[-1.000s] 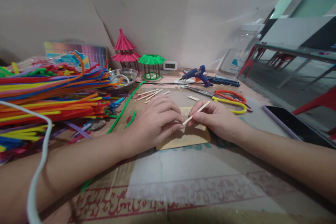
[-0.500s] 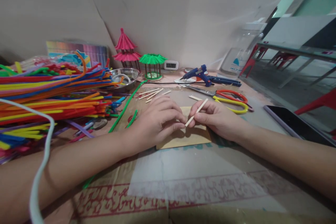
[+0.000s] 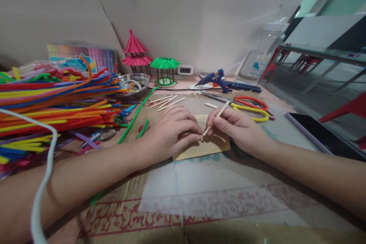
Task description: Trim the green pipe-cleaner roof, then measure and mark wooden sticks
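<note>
Head view: cardboard-covered table (image 3: 228, 206) by a beige wall, pipe cleaners (image 3: 57, 99) at 9 o'clock, glue gun (image 3: 214, 80) and scissors (image 3: 250, 106) at 1. At centre the left hand (image 3: 171, 131), fingers pressed together, pins the cardboard piece (image 3: 213, 148); the right hand (image 3: 237, 129) pinches the wooden stick (image 3: 216, 119), steeper than a second ago.

Bare forearms (image 3: 85, 175), left grip (image 3: 168, 134), right grip (image 3: 239, 129)

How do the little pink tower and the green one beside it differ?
The pink tower is taller, with two stacked roofs and a pointed top; the green pavilion is lower, with one wide, flattish roof. The green pavilion stands on a green ring; no such ring shows under the pink tower. Both stand upright on thin dark posts.
</note>
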Demonstrator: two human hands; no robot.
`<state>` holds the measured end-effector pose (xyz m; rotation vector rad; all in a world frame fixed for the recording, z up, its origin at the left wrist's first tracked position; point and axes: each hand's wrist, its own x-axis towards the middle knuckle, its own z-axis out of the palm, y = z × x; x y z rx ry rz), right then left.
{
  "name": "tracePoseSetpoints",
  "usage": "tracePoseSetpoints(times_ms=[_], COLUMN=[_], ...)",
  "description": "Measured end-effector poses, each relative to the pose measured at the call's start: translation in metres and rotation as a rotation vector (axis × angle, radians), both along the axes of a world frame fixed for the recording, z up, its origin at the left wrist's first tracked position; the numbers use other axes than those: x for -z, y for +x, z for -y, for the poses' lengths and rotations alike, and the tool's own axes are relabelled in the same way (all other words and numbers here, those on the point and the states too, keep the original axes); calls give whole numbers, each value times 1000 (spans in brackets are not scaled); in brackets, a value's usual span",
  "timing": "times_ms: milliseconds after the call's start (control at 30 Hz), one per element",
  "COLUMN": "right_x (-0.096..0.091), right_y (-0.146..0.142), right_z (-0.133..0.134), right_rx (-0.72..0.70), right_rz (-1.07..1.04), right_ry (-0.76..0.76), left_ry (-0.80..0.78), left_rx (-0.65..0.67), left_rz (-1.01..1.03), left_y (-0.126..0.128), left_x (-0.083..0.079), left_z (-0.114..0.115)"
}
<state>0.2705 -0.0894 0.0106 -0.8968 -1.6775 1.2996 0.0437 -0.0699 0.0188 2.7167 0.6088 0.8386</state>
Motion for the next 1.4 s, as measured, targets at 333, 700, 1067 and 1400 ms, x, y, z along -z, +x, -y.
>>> tracePoseSetpoints(times_ms=[333, 700, 1067, 1400], right_x=[-5, -2, -2, -2], right_y=[-3, -4, 5, 1], right_z=[2, 2, -12, -10], right_rx=[96, 73, -87, -140], right_rz=[107, 145, 677, 622], right_ry=[130, 120, 670, 736], left_ry=[46, 25, -99, -63], left_rx=[-10, -33, -75, -95], left_rz=[-43, -92, -259, -287], left_y=[0, 1, 1, 0], left_x=[3, 4, 5, 7], left_z=[-2, -1, -3, -5])
